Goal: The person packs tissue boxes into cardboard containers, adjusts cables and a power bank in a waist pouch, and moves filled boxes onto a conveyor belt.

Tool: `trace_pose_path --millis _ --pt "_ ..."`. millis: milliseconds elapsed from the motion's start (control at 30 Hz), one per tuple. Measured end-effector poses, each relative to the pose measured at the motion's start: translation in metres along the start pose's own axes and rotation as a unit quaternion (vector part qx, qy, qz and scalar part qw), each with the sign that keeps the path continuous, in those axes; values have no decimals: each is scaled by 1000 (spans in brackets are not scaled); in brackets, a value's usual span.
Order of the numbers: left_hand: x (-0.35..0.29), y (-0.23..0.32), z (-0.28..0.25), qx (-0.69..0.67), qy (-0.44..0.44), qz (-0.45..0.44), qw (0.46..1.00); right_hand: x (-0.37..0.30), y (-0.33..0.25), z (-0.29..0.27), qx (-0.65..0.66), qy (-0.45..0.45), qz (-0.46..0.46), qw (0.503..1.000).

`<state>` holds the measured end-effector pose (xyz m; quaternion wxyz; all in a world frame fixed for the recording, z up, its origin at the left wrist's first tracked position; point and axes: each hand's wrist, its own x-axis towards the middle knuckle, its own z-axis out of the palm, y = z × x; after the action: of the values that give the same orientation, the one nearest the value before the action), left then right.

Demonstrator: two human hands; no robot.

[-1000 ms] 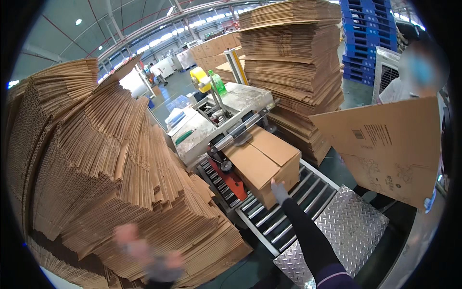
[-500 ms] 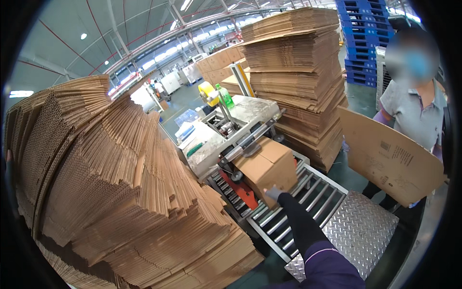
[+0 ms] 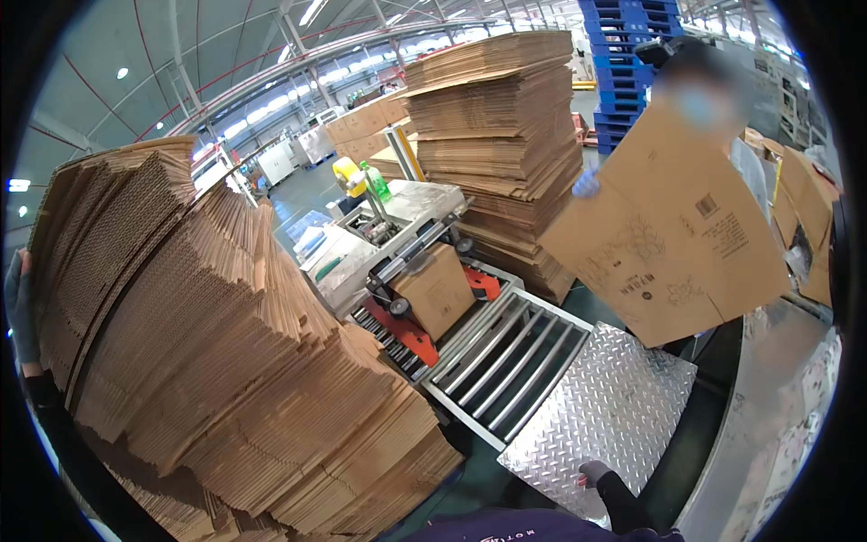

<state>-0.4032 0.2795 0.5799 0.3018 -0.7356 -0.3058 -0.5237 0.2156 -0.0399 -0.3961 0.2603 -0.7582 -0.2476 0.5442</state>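
Observation:
At the far left, my left hand (image 3: 20, 312), in a grey glove with bare fingertips, rests stretched out against the outer side of a tall stack of flattened cardboard boxes (image 3: 226, 361). My right hand (image 3: 593, 473) hangs over a silver tread plate (image 3: 623, 397), its fingers loosely bent and holding nothing. Beyond the plate, a closed brown carton (image 3: 435, 291) sits under the head of a carton sealing machine (image 3: 397, 221), between its orange-red side guides. Neither hand touches the carton.
A roller conveyor (image 3: 506, 361) leads from the tread plate to the machine. Behind it rises another stack of flat cardboard (image 3: 492, 135). At the right a person holds a large cardboard sheet (image 3: 673, 235) in gloved hands. Blue pallets (image 3: 623, 72) are stacked behind.
My right hand has left the carton and drawn back over the tread plate. The carton has moved deeper into the machine. The other person's cardboard sheet is raised and turned.

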Motion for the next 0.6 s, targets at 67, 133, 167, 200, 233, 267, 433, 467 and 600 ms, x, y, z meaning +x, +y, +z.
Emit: trace_pose_path --millis 67,133,167,200,233,267,433,467,600 --pt "7 -37 -13 56 -11 11 998 -34 34 5 88 -37 -37 995" --pt "17 -38 -31 73 -83 3 994 -81 22 20 154 0 12 988" --pt "23 -33 -33 54 -144 -11 988 -111 0 24 186 23 36 982" --pt "29 -27 -30 21 -194 -25 980 -124 -4 24 237 47 48 969" --pt "31 -21 -21 34 -197 -25 980 -129 0 21 275 58 47 959" --pt "40 -8 -32 66 -205 -22 976 -131 -2 29 302 46 45 951" --pt "59 88 19 -23 -230 48 972 -126 -12 7 33 5 -147 989" --pt "60 119 42 -67 -238 92 965 -112 3 -11 -17 40 -183 982" --pt "83 104 54 -242 -385 -51 889 -134 -36 -2 363 113 -63 923"
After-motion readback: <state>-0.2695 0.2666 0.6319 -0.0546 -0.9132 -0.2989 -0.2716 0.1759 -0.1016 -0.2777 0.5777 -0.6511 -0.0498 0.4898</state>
